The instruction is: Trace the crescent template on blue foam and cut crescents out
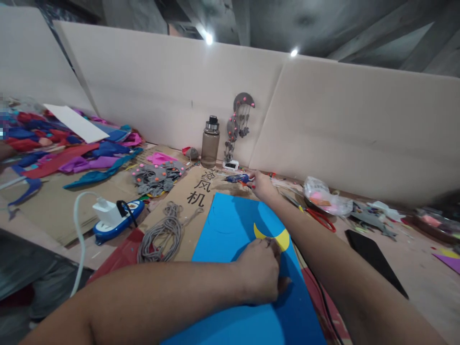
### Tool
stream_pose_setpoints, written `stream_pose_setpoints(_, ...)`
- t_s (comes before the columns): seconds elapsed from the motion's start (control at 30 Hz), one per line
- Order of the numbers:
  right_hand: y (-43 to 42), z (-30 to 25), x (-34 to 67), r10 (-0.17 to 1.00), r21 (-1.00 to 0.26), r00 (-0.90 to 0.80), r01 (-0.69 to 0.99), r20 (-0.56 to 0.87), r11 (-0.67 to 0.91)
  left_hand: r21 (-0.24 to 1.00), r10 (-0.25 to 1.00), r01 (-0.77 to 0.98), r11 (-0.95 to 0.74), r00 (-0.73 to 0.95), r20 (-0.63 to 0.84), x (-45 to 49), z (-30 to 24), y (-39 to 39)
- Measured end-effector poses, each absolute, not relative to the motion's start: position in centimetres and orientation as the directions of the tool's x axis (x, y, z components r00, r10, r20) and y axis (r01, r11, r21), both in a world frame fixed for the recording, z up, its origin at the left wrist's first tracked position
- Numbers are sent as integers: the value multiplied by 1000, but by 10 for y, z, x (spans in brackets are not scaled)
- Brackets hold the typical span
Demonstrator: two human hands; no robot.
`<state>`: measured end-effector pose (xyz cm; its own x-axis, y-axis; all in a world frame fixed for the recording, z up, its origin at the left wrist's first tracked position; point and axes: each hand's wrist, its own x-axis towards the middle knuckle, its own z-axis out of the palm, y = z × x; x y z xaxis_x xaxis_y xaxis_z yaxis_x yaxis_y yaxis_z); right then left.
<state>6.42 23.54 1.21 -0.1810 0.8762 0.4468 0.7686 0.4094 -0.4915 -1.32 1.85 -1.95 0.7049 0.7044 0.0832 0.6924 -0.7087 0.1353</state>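
Note:
A bright blue foam sheet (230, 225) lies on brown cardboard in front of me. On it rests a yellow crescent (283, 238). My left hand (260, 268) is curled into a pinch on the crescent's lower edge, pressing it to the sheet. My right arm stretches far forward, and my right hand (261, 184) is closed around the blue glue gun (237, 178) lying near the back wall.
Red-handled scissors (319, 218), a grey cord bundle (161, 235), a power strip with a white charger (117, 214), a smoky water bottle (210, 141), grey felt shapes (156, 176), coloured scraps at left, a black sheet (373, 256) and a bowl of pink bits (327, 201).

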Motion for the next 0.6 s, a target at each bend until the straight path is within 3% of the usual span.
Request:
stream_pose_setpoints(0.27,231,-10,27,864,-418,-335,771,376,480,146,680,664,-733,719,142,-16,-20,21)
stream_pose_setpoints(0.5,187,22,100,837,-391,-283,783,468,484,164,724,707,-687,685,80,-14,-11,18)
stream_pose_setpoints(0.6,144,27,145,879,-416,-263,802,399,429,180,738,717,-674,663,123,-15,-14,17)
